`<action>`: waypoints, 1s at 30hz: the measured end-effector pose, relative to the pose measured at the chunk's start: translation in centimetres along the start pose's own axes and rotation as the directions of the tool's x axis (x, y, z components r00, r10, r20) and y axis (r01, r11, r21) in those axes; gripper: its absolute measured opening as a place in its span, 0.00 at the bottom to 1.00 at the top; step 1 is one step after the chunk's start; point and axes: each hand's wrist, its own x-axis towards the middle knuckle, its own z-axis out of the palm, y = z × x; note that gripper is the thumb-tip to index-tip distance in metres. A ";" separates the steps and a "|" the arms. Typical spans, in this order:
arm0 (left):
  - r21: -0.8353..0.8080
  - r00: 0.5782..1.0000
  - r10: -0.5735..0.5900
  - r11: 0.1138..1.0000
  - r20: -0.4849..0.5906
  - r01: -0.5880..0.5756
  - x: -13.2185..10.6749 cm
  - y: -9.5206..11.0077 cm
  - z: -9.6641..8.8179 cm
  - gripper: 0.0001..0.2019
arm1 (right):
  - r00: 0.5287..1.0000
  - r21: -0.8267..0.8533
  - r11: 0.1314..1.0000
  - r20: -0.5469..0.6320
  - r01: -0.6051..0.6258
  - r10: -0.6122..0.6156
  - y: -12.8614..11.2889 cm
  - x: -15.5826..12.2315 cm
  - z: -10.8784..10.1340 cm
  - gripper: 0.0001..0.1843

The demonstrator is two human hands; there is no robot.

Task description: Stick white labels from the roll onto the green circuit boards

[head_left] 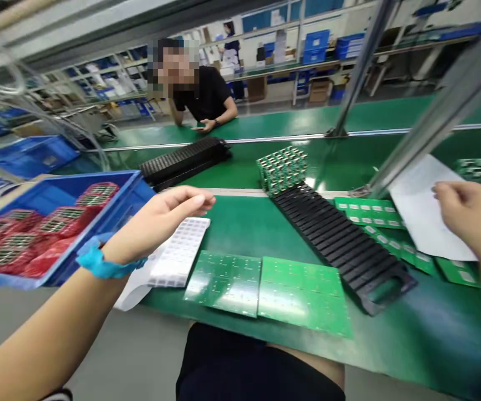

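Observation:
My left hand (160, 220) hovers above the green bench with its fingers stretched out and nothing in it; a blue band circles its wrist. Below it lies a white label sheet (179, 253). Two green circuit panels (265, 289) lie flat near the front edge. My right hand (470, 214) is at the far right, fingers curled over the edge of a white paper sheet (419, 206). A long black slotted rack (340, 239) runs diagonally between the hands, with a stack of small boards (282, 168) at its far end.
A blue bin (98, 223) of red-wrapped parts sits at the left. More green boards (369, 211) lie by the paper. A second black rack (185, 159) lies on the conveyor. Metal posts (432, 117) rise at right. A person in black leans on the far bench.

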 end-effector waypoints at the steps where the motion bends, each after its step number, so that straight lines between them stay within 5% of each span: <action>1: 0.040 0.997 -0.061 0.997 -0.036 0.062 -1.6 -1.8 -1.2 0.18 | 0.999 -0.068 0.998 -0.047 0.012 -0.015 -1.5 -1.2 -0.2 0.29; 3: 0.139 0.982 -0.172 0.973 -0.082 0.182 -4.4 -5.6 -2.8 0.19 | 0.976 -0.075 0.983 0.155 0.168 -0.155 -4.8 -4.3 -0.1 0.26; 6: 0.271 0.970 -0.206 0.934 -0.131 0.235 -7.6 -10.9 -4.2 0.21 | 0.734 0.093 0.870 0.499 0.483 -0.461 -9.9 -9.2 1.6 0.27; 8: 0.346 0.965 -0.173 0.909 -0.198 0.234 -9.1 -13.7 -5.0 0.21 | 0.615 0.177 0.802 0.556 0.570 -0.559 -13.1 -11.5 3.4 0.27; 12: 0.342 0.929 -0.187 0.892 -0.320 0.297 -10.6 -17.6 -6.6 0.20 | 0.493 0.265 0.773 0.641 0.576 -0.588 -19.6 -13.4 7.4 0.21; 18: 0.184 0.933 -0.239 0.938 -0.269 0.293 -9.4 -20.7 -5.8 0.19 | 0.475 0.296 0.830 0.707 0.473 -0.524 -28.5 -13.7 14.9 0.21; 24: 0.070 0.931 -0.233 0.962 -0.280 0.262 -9.3 -21.9 -4.1 0.24 | 0.561 0.238 0.909 0.724 0.342 -0.401 -31.9 -11.9 23.8 0.24; 30: 0.009 0.936 -0.204 0.976 -0.285 0.216 -11.4 -23.4 -3.2 0.18 | 0.457 0.359 0.890 0.765 0.281 -0.453 -34.7 -11.4 29.8 0.33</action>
